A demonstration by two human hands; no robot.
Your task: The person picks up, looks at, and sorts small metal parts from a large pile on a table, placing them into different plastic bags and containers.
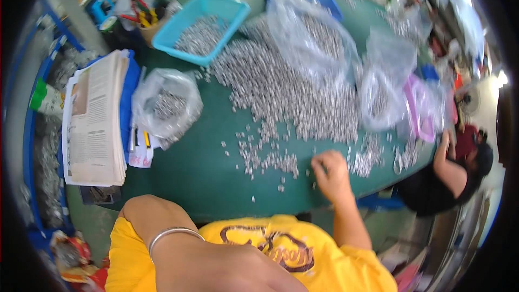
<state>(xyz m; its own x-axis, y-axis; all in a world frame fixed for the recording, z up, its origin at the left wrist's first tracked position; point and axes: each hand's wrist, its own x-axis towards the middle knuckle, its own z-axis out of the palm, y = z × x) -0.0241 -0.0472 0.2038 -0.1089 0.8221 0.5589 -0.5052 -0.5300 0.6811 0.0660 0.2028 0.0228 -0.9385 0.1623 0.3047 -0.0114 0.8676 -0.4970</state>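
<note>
My right hand [330, 173] rests low over the green table, its fingers curled with thumb and forefinger close together. Anything held between them is too small to make out. To its left lie loose small grey metal pieces [270, 162], and another little heap [367, 154] of them lies just to its right. Beyond spreads a large pile of the same pieces [286, 92]. My left hand [232, 270], with a silver bangle on the wrist, is raised close in front of my yellow shirt. Its back shows, but the fingers are hidden.
A turquoise tray [184, 57] and a blue tray [330, 5] stand at the back. Clear plastic bags [189, 97] with pieces flank the pile. Left are stacked papers [94, 124] and pliers [143, 16]. At the right sits another person [454, 178] in dark clothes.
</note>
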